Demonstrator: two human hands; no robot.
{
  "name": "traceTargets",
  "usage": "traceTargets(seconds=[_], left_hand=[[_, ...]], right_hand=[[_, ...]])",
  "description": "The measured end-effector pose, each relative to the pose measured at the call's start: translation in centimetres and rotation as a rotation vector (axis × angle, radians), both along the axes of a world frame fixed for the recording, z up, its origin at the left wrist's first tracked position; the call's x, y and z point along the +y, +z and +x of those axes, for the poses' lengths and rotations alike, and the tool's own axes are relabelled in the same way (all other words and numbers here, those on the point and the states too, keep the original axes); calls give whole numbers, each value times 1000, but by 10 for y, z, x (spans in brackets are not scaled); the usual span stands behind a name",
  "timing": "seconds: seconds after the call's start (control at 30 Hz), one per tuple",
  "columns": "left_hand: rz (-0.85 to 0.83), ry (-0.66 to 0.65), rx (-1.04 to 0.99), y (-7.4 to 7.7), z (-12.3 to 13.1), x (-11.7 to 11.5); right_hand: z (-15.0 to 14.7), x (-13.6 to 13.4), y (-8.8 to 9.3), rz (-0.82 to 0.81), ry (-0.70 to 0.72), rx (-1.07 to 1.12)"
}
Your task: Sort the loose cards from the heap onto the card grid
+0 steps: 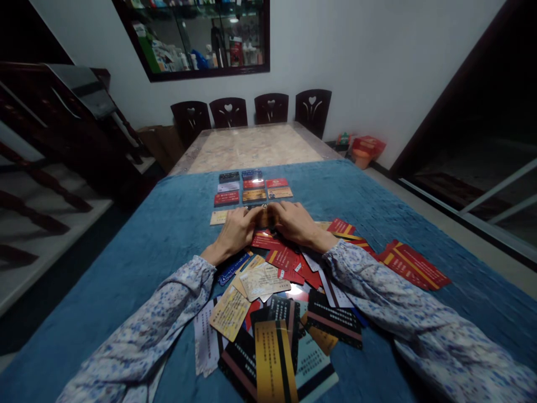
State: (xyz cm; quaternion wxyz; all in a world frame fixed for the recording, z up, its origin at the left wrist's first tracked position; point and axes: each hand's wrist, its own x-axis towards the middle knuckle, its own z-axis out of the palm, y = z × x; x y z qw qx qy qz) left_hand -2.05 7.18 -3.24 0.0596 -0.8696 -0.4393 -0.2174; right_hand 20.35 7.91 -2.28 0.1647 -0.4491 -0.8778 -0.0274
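Note:
My left hand (238, 228) and my right hand (294, 223) meet at the middle of the table, fingers curled in from both sides around a dark brown and gold card (265, 216). My fingers hide most of it, and whether more cards lie beneath it I cannot tell. Just beyond them, small stacks of cards stand in rows, among them a red stack (227, 198) and a gold stack (254, 195). Between my forearms spreads a loose, overlapping pile with a gold card (274, 358), a black card (334, 318) and a cream card (264, 281).
A blue cloth (168, 252) covers the near part of the table; a marbled tabletop (255, 146) shows beyond. Red cards (413, 263) lie to the right. Dark chairs (229, 113) line the far end. A wooden stair railing (37, 207) is at the left.

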Motion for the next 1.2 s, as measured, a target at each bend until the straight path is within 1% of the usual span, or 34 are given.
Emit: traceTargets(seconds=[0.13, 0.3, 0.5, 0.73, 0.8, 0.9, 1.0, 1.1, 1.2], left_hand=[[18, -9, 20, 4, 1, -3], [42, 5, 93, 4, 3, -3], [118, 38, 134, 5, 3, -2], [123, 47, 156, 12, 0, 0], [128, 61, 162, 16, 0, 1], [132, 97, 176, 23, -1, 4], [105, 133, 213, 32, -3, 10], [53, 135, 232, 43, -8, 22], [8, 124, 240, 52, -15, 38]], right_hand=[[0, 0, 0, 36, -10, -10], [1, 3, -1, 82, -19, -23], [2, 6, -1, 109, -23, -43], [4, 14, -6, 121, 66, 42], [3, 17, -5, 113, 75, 61], [3, 20, 5, 95, 71, 31], [2, 25, 22, 88, 51, -52], [-1, 33, 39, 91, 48, -109], [-6, 46, 49, 81, 47, -160]])
